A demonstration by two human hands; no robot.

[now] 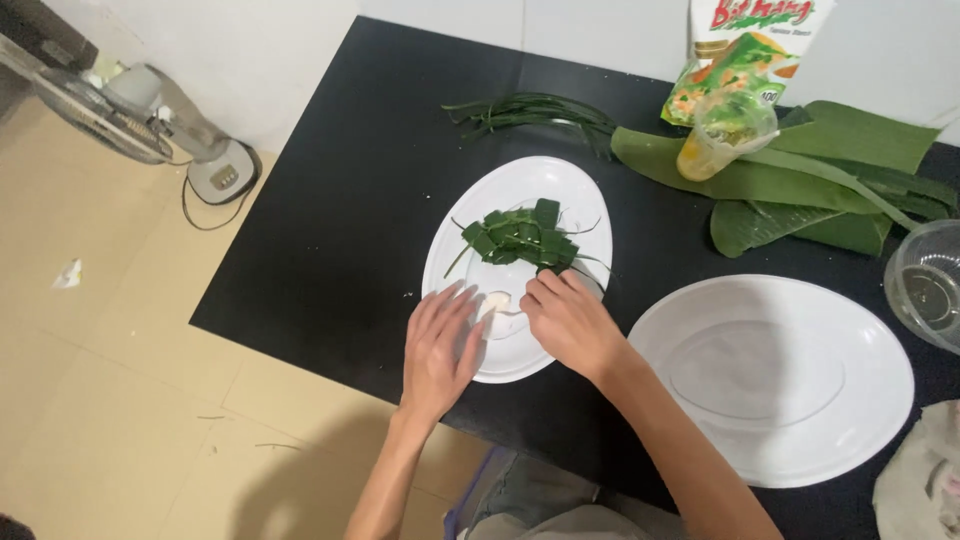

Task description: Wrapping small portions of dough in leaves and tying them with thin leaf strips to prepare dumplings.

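A white oval plate (470,230) lies on the black table (360,200). Several small green leaf-wrapped parcels (522,236), tied with thin green strips, are piled at its middle. My left hand (438,348) rests flat on the plate's near rim, fingers together. My right hand (570,322) is beside it, fingers curled down. Between the two hands lies a small white lump (497,304), touched by the fingertips of both; how it is held I cannot tell.
A second, larger white oval plate (800,420) sits to the right. Banana leaves (840,170), a bundle of thin green strips (530,110), a plastic cup (725,135) and a printed bag (745,45) lie at the back. A clear bowl (930,285) is far right. A fan (150,120) stands on the floor.
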